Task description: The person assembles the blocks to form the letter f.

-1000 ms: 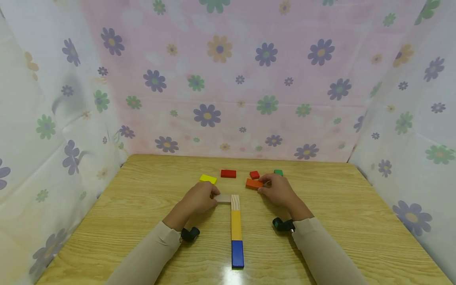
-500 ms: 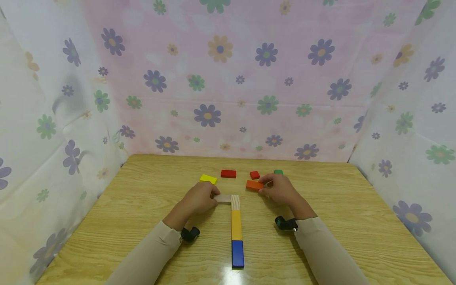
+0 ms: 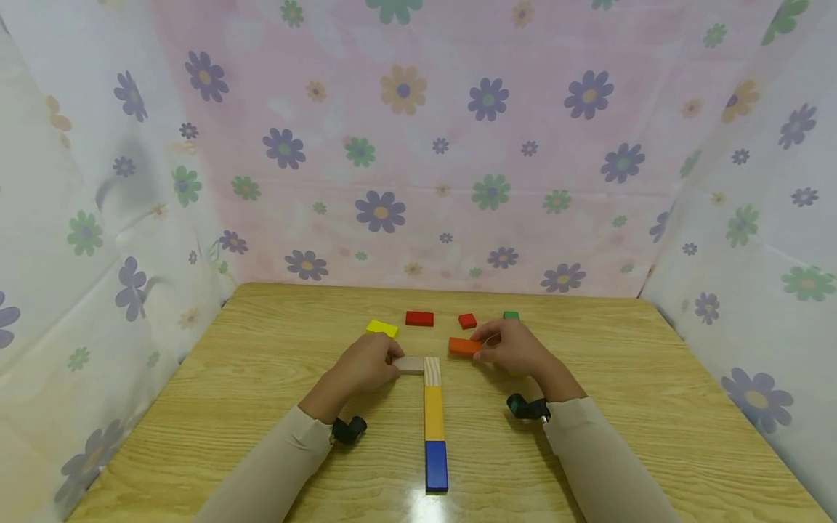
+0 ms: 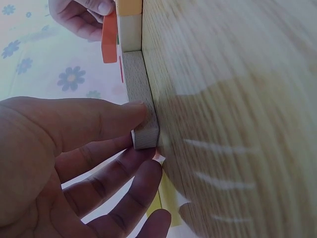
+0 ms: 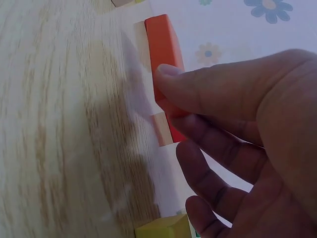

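Observation:
My left hand pinches the end of a plain wooden block between thumb and fingers. The block's other end meets a pale striped wooden block, making a corner. From there a row runs toward me, through a yellow-orange block to a blue block. My right hand pinches an orange block by its right end, thumb on one face and fingertips on the other. In the right wrist view, a gap and a shadow separate this block from the table.
Behind the hands lie a yellow block, a red block, a small red block and a green block. Another yellow block sits below the right hand. A flowered cloth encloses the wooden table.
The orange block in my right hand has come slightly nearer, away from the small red block. My left hand and the row of blocks stay where they were.

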Demonstrator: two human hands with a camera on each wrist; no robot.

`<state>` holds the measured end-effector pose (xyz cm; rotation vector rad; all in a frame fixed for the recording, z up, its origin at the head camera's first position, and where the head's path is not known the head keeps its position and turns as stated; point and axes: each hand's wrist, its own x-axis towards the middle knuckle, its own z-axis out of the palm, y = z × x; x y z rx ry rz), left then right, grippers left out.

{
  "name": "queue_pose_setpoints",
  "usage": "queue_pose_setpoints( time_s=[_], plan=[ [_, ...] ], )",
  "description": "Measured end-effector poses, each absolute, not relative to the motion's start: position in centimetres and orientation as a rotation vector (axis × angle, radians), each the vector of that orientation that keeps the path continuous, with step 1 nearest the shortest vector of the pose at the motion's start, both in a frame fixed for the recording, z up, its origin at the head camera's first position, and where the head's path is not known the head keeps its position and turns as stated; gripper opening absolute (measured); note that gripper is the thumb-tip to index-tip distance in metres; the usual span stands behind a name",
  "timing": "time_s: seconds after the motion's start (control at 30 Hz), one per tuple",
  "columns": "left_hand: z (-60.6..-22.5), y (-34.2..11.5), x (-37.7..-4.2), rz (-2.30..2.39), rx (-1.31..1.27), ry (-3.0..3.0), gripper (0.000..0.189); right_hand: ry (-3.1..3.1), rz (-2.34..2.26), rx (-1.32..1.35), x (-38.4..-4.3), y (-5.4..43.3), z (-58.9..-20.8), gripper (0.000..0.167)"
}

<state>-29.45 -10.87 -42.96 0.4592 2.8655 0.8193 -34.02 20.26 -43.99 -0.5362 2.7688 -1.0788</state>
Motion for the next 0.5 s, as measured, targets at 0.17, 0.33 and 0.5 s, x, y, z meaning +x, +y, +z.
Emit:
queue_pose_setpoints(
  time_s=[0.17, 0.33, 0.5],
  plan=[
    [-42.99, -10.89, -29.52, 0.814, 0.472, 2.869, 0.029, 2.748, -1.073, -0.579, -33.95, 20.30, -43.84, 0.027],
    [-43.08, -10.93, -29.58, 0.811, 0.490, 2.877, 0.029, 2.733, -1.037, -0.610, -34.02, 20.38, -43.84, 0.025],
    [-43.01, -10.95, -29.53, 0.806, 0.494, 2.880, 0.029, 2.718, -1.026, -0.653, -34.06, 20.39, -43.84, 0.023]
  ],
)
